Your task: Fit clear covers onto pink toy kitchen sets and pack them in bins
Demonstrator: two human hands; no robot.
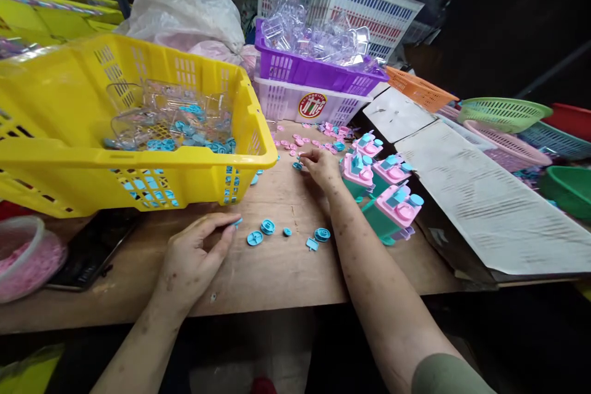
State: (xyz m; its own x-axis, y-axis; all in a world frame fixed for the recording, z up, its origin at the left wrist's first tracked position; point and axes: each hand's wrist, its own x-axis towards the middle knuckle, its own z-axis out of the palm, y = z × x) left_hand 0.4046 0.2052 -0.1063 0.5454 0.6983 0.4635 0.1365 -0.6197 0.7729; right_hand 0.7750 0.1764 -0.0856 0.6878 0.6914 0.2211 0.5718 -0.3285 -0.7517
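My left hand (198, 252) is closed in a pinch on a small blue plastic piece (237, 221), just in front of the yellow basket. Farther back, my right hand (321, 167) has its fingertips together at a round blue plastic piece (298, 165); whether it grips the piece is hard to make out. Between my arms lie a blue spoked disc (255, 238), a blue spool-like piece (268, 226), a tiny blue round part (287, 232), a flat blue rectangle (313, 244) and another blue round piece (322, 234). Several pink-and-green toy assemblies (396, 209) stand right of my right hand.
A large yellow basket (207, 175) of clear and blue parts fills the left. Behind the hands, loose pink pieces (302, 140) lie near a purple basket (318, 77) of clear plastic parts. A cardboard box (462, 191) flanks the right; a phone (87, 258) lies left.
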